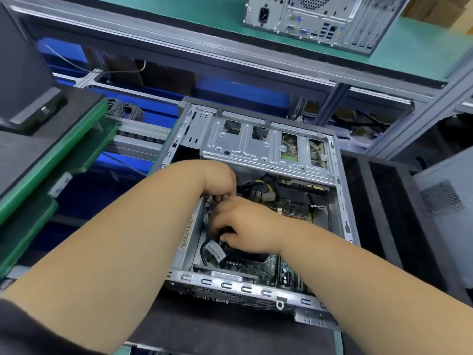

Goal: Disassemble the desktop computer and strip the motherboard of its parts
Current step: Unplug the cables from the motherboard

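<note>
An open silver desktop case (pixel 256 285) lies on a dark mat in the middle of the head view. Its green motherboard (pixel 256 270) shows at the bottom of the case. A metal drive cage (pixel 256 144) spans the far half. Both hands reach inside near the case's left wall. My left hand (pixel 217 178) has its fingers curled down onto a small part that I cannot make out. My right hand (pixel 243 224) lies just below it, fingers curled round a black cable (pixel 204 249) that carries a white label. Yellow and black power wires (pixel 266 190) sit beyond the hands.
A second computer tower (pixel 320 19) stands on the green upper shelf. A dark panel (pixel 28 80) and green trays (pixel 51 160) are stacked at the left. Another perforated case panel (pixel 445 196) stands at the right. Grey wire coils (pixel 125 108) lie behind the case.
</note>
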